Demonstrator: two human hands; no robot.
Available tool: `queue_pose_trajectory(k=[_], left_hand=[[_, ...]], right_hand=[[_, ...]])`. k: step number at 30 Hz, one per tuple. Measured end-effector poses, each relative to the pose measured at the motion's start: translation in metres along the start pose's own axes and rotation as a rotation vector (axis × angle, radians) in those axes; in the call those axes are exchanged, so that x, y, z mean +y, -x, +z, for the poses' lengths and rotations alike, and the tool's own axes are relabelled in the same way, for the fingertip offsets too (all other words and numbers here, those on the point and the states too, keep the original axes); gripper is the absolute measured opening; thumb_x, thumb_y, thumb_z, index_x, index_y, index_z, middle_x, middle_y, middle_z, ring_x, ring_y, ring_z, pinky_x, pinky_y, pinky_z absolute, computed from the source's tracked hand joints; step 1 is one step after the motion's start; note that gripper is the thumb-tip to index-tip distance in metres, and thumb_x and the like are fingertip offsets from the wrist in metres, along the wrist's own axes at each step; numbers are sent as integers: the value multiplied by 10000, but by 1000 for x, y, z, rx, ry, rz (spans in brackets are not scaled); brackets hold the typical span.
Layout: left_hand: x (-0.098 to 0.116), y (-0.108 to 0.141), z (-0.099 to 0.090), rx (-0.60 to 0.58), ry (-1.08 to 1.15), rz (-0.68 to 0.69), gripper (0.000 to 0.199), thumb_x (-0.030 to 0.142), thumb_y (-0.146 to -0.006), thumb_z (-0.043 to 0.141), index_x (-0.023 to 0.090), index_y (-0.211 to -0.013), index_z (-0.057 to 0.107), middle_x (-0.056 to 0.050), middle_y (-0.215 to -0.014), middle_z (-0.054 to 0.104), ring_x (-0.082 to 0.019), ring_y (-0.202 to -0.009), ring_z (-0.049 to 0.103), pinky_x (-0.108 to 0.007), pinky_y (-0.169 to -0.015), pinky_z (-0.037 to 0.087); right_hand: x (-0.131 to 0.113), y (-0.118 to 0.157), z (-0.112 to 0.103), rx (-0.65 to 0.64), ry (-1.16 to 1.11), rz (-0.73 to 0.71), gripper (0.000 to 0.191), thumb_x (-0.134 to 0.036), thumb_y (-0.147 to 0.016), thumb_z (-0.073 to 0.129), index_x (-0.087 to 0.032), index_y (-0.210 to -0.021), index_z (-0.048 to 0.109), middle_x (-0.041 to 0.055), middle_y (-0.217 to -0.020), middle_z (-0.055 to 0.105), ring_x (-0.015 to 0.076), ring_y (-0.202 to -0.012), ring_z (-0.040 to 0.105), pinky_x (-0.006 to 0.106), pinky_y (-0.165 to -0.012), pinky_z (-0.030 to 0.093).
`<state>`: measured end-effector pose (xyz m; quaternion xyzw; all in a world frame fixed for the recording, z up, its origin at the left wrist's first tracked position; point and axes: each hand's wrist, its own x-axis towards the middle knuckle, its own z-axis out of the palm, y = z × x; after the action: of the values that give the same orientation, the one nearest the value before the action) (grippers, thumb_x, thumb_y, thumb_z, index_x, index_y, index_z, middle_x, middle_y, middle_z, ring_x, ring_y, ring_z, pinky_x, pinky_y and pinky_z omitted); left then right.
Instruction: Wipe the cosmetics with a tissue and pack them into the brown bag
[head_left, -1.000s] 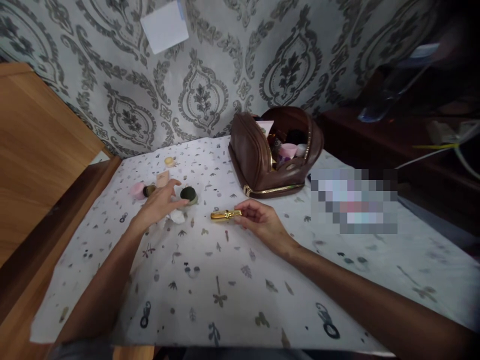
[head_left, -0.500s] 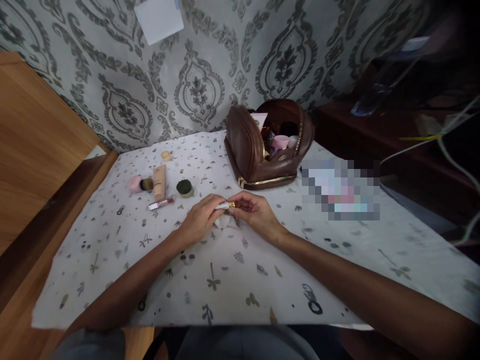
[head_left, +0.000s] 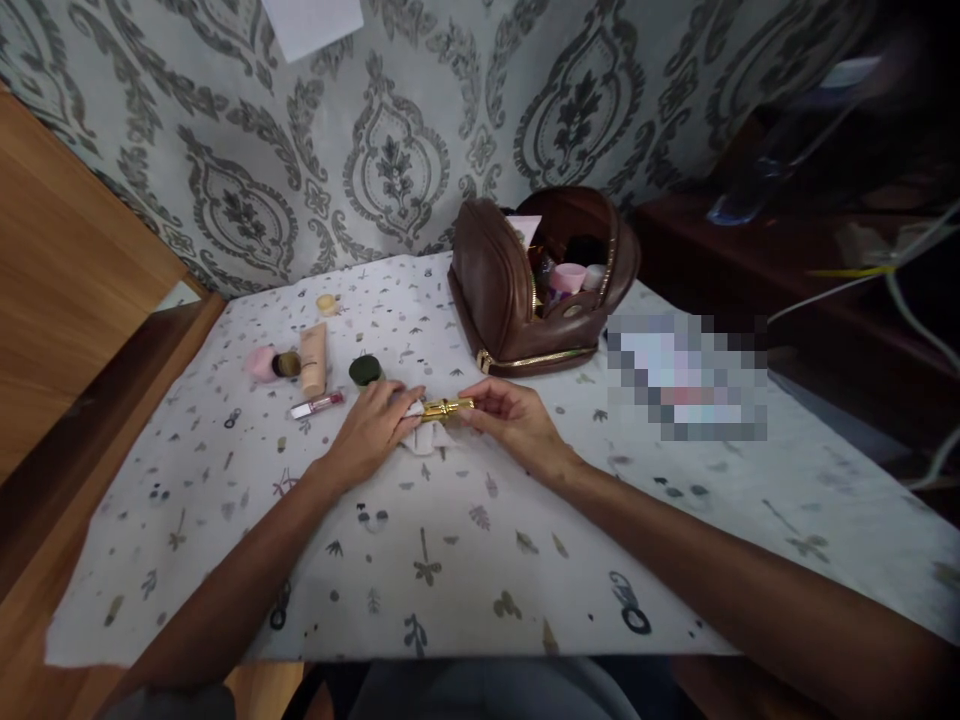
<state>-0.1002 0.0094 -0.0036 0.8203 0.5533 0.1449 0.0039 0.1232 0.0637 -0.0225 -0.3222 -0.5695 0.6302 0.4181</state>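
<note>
A shiny gold lipstick tube [head_left: 444, 409] lies level between my two hands over the middle of the cloth. My right hand [head_left: 506, 412] is closed, pinching its right end between thumb and fingers. My left hand [head_left: 379, 425] is closed on a white tissue [head_left: 427, 438], which wraps the tube's left end and hangs below it. Just behind my left fingers is a dark green round jar [head_left: 366, 371]. A lip gloss tube [head_left: 316, 405] and a beige squeeze tube [head_left: 313, 360] lie to the left of that hand.
An open brown makeup bag [head_left: 517, 330] with cosmetics inside stands behind my right hand. A pink-handled brush [head_left: 262, 364] and a small yellowish round item [head_left: 326, 303] are at the left. A pixelated flat object [head_left: 682, 380] lies right. Patterned white cloth [head_left: 465, 580] covers the table.
My left hand has moved left with the tissue, while my right hand has stayed near its place. More of the gold tube now shows between them. The view has shifted slightly.
</note>
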Motion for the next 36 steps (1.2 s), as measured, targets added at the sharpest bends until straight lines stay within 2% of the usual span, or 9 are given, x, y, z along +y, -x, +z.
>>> queue_pose_trajectory(k=[3,7,9,13,19,23,25,30,36], left_hand=[[4,5,-2,-17,-187,-47,625,551,-958,434,175,-1456,414,-134,-1144,533,-291,-1038,517,-449,-898,483],[9,11,-2,-46,-212,-55,904,706,-859,484,160,-1534,233,-128,-1129,528,-310,-1037,534,-431,-856,497],[10,13,-1,-57,-169,-83,837,635,-899,488,156,-1532,222,-141,-1170,534,-318,-1077,549,-419,-855,506],[9,12,-6,-60,-36,-146,511,274,-965,436,164,-1457,357,-145,-1268,538,-289,-1157,556,-395,-935,498],[21,-3,-22,90,123,-101,525,74,-906,361,171,-1422,371,-117,-1205,551,-235,-1137,554,-405,-987,482],[35,-13,-10,26,53,163,604,104,-901,411,135,-1481,245,-173,-1324,495,-275,-1229,493,-432,-1034,448],[38,-16,0,2,-42,211,643,135,-891,459,112,-1484,214,-201,-1348,478,-317,-1258,461,-477,-1042,429],[35,-26,10,-76,-143,97,561,171,-910,458,144,-1441,282,-149,-1201,575,-309,-1123,532,-460,-901,473],[32,-31,7,-95,-167,54,257,255,-925,534,167,-1164,508,-110,-1081,606,-291,-1026,540,-416,-842,465]], right_hand=[[1,-1,-1,3,6,-4,382,-471,-662,823,-175,-835,655,12,-730,672,135,-642,603,269,-560,474],[1,-1,-1,8,5,9,374,-445,-657,830,-169,-838,652,2,-716,662,112,-604,570,261,-554,463],[1,-1,0,9,3,12,370,-435,-653,833,-169,-836,651,-9,-694,650,102,-583,547,259,-551,457],[1,0,0,13,13,10,357,-440,-667,820,-172,-830,651,-19,-663,632,99,-567,533,259,-542,450],[3,0,0,8,2,10,341,-434,-671,815,-175,-813,644,-23,-651,622,100,-566,531,253,-538,442],[3,0,1,6,-19,-3,341,-446,-678,812,-179,-793,635,-28,-657,611,100,-576,526,252,-550,440],[3,1,1,10,-15,-11,354,-461,-672,817,-181,-767,622,-34,-642,594,98,-564,512,253,-545,436],[1,5,3,11,66,-58,369,-495,-684,804,-189,-768,617,-29,-651,589,112,-587,513,258,-554,442],[-3,8,5,1,123,-80,355,-496,-706,786,-185,-777,632,-6,-724,627,130,-665,562,289,-644,487]])
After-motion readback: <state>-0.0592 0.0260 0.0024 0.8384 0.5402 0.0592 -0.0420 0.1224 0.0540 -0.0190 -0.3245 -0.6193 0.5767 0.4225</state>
